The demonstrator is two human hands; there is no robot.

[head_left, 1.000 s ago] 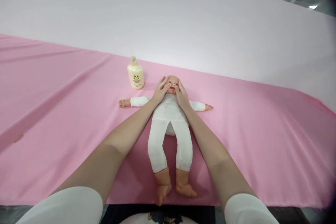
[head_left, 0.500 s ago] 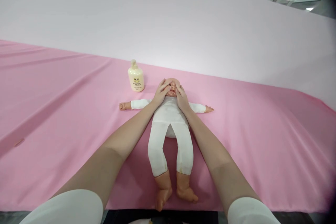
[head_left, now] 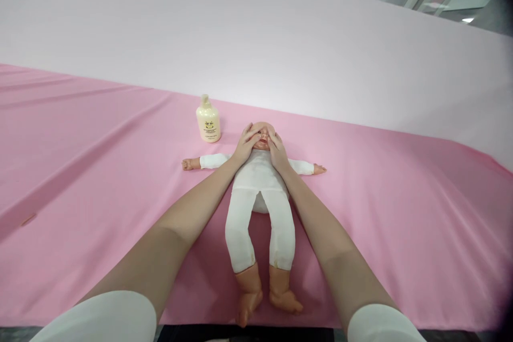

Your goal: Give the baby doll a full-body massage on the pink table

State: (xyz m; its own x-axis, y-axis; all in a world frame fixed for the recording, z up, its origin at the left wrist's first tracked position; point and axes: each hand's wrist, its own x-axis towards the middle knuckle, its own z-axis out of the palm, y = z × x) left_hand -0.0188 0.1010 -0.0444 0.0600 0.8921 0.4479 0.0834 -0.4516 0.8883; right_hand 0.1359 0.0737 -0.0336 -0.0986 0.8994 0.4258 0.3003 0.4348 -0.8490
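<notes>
A baby doll [head_left: 259, 173] with a white cloth body lies on its back, arms stretched out to both sides and bare feet toward me. My left hand [head_left: 246, 145] rests on the left side of the doll's head, fingers extended over its cheek and brow. On the opposite side, my right hand [head_left: 277, 149] lies against the other cheek, fingers stretched upward. Between them the doll's nose and mouth show. Parts of its head are covered by my fingers.
A cream pump bottle [head_left: 208, 122] with a printed label stands left of the doll's head. Pink cloth [head_left: 385, 214] covers the table, with folds at the left. Behind it rises a white panel [head_left: 256, 37]. A small brownish strip [head_left: 29, 219] lies far left.
The view has tilted slightly, so the bottle and doll's head appear a little lower. Both hands stay on the doll's face, with hardly any visible shift of the fingers.
</notes>
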